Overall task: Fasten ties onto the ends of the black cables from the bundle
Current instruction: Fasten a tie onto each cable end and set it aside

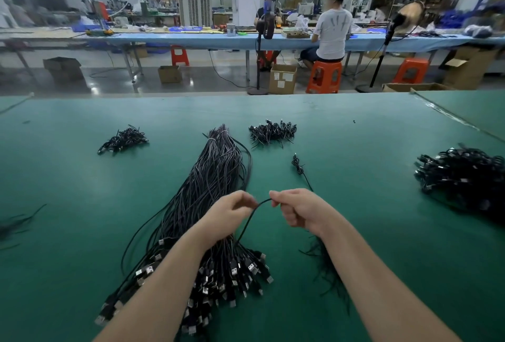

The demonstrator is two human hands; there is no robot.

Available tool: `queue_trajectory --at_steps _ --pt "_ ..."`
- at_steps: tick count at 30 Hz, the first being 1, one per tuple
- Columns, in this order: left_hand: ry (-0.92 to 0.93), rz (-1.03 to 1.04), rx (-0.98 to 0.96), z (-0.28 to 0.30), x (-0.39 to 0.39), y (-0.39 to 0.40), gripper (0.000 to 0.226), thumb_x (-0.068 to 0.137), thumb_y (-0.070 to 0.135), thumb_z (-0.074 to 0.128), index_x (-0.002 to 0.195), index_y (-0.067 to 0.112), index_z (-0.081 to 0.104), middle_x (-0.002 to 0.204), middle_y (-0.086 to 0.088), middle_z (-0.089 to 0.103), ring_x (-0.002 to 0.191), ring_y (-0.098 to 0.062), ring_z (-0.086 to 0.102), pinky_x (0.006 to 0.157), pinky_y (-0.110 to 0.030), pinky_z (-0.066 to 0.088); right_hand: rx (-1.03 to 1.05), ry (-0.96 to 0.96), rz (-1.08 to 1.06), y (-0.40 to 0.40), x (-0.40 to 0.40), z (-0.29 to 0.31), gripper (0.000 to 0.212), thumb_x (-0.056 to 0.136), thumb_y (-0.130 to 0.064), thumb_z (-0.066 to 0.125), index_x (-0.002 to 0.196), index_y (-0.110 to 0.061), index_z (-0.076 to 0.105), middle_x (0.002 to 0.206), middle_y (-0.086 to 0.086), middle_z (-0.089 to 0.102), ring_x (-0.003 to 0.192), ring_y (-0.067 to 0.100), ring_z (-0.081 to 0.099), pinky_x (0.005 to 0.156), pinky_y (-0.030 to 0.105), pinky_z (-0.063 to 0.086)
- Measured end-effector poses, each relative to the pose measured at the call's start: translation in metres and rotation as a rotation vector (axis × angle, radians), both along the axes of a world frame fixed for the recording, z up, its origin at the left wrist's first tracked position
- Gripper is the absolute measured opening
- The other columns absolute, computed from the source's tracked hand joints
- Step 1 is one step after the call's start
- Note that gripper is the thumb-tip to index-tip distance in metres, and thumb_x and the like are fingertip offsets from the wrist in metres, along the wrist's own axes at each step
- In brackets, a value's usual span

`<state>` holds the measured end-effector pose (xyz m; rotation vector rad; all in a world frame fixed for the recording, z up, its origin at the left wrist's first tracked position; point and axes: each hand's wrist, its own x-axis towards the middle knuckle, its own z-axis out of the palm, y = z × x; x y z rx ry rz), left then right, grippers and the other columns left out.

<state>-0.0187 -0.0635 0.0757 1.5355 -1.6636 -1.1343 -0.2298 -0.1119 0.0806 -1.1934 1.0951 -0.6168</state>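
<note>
Lying nearest, under both forearms: bundle (pixel 207 205) of black cables, plug ends fanned out on the green counter (pixel 355 136). Just above it, left hand (pixel 229 214) and right hand (pixel 297 209) each pinching one black cable (pixel 250 221), arching between them. Ties (pixel 326 265) lying beneath the right wrist.

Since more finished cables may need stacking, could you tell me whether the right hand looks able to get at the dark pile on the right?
Probably yes: the mat between the right hand and that pile lies bare, though the hand's grip holds a cable.
</note>
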Motion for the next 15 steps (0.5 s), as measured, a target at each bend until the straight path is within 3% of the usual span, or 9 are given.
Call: queue_trajectory --at_steps 1,2,3,5,7,8,12,15 --pt "0.242 0.021 0.041 0.006 -0.007 0.002 0.023 0.103 0.011 0.047 0.114 0.017 0.066 0.109 -0.002 0.073 0.1 -0.022 0.069 0.089 -0.031 0.055 -0.036 0.056 0.023 0.002 0.005 0.001 0.029 0.092 -0.037 0.072 0.079 -0.011 0.069 0.053 -0.004 0.037 0.046 0.012 0.031 0.045 0.023 0.028" --pt "0.413 0.019 0.106 0.01 -0.014 0.003 0.025 0.106 0.013 0.042 0.12 0.013 0.064 0.108 -0.007 0.073 0.094 -0.025 0.071 0.083 -0.035 0.057 -0.059 0.11 0.031 0.005 0.009 0.001 0.033 0.09 -0.04 0.073 0.079 -0.01 0.07 0.053 -0.004 0.039 0.046 0.012 0.032 0.046 0.023 0.029" --pt "0.466 0.024 0.135 0.013 -0.02 0.004 0.026 0.108 0.019 0.041 0.122 0.012 0.062 0.1 -0.008 0.072 0.08 -0.023 0.069 0.07 -0.033 0.057 -0.069 0.147 0.028 0.006 0.013 0.002 0.035 0.089 -0.043 0.073 0.079 -0.009 0.07 0.053 -0.004 0.04 0.047 0.012 0.034 0.047 0.022 0.03" --pt "0.146 0.003 0.055 0.016 -0.026 0.003 0.025 0.109 0.027 0.042 0.12 0.017 0.063 0.087 0.0 0.069 0.059 -0.013 0.054 0.053 -0.025 0.045 -0.085 0.176 0.031 0.006 0.017 0.002 0.033 0.091 -0.04 0.072 0.077 -0.011 0.067 0.054 -0.003 0.043 0.048 0.012 0.036 0.048 0.023 0.032" --pt "-0.213 -0.04 -0.064 0.016 -0.032 0.002 0.029 0.109 0.029 0.041 0.111 0.017 0.067 0.087 0.003 0.068 0.055 -0.01 0.047 0.05 -0.022 0.04 -0.108 0.193 0.026 0.006 0.017 0.003 0.025 0.093 -0.03 0.071 0.077 -0.012 0.064 0.059 0.0 0.048 0.05 0.013 0.04 0.049 0.023 0.038" --pt "-0.29 -0.045 -0.076 0.016 -0.033 0.002 0.03 0.108 0.03 0.041 0.102 0.017 0.068 0.084 0.003 0.067 0.054 -0.01 0.047 0.049 -0.021 0.038 -0.097 0.158 0.015 0.006 0.017 0.003 0.023 0.093 -0.027 0.071 0.078 -0.012 0.063 0.062 0.001 0.051 0.052 0.013 0.043 0.051 0.023 0.041" --pt "-0.414 -0.028 -0.081 0.017 -0.035 0.004 0.036 0.107 0.029 0.044 0.076 0.013 0.055 0.071 -0.002 0.057 0.06 -0.018 0.049 0.054 -0.03 0.038 0.038 -0.147 -0.078 0.006 0.019 0.007 0.024 0.098 -0.03 0.064 0.083 -0.011 0.061 0.07 0.007 0.062 0.058 0.017 0.059 0.06 0.028 0.054" --pt "-0.361 -0.023 -0.072 0.021 -0.038 0.008 0.04 0.107 0.03 0.042 0.071 0.019 0.056 0.066 0.004 0.052 0.056 -0.013 0.046 0.052 -0.03 0.034 0.127 -0.298 -0.142 0.007 0.022 0.006 0.043 0.105 -0.044 0.047 0.091 -0.006 0.065 0.065 0.011 0.061 0.057 0.023 0.061 0.058 0.034 0.056"
